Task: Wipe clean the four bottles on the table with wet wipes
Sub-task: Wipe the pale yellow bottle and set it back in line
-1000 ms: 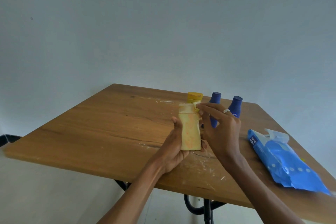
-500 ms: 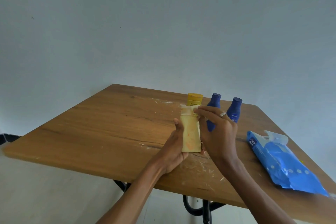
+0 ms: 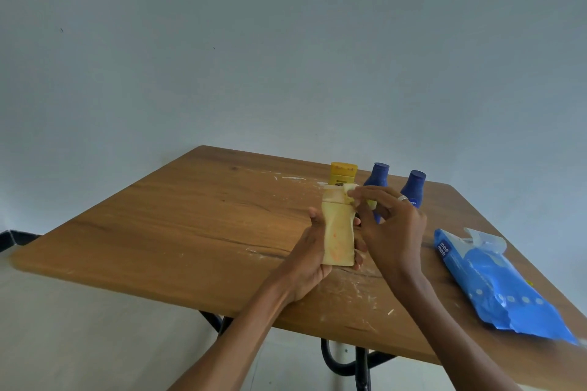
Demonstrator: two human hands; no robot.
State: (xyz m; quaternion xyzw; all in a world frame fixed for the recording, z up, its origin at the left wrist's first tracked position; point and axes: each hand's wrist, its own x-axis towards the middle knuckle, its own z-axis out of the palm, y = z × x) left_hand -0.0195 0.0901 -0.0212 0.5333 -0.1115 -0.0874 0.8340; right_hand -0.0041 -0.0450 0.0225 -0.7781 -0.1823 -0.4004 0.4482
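Pale yellow bottle [image 3: 338, 232] at frame centre, over wooden table [image 3: 197, 222].
We grip it with left hand [image 3: 313, 255]; right hand [image 3: 389, 228] pinches wet wipe [image 3: 349, 189] against its cap; blue wipes pack [image 3: 495, 282] lower right.

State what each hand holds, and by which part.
Left hand grips the pale yellow plastic bottle by its lower body; right hand pinches a white wet wipe at its cap.

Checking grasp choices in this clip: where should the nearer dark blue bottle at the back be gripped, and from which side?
Probably around the wide lower body of the nearer dark blue bottle, coming from its right. It stands upright and narrows toward its cap; the right hand and the pale yellow bottle block the front and left.
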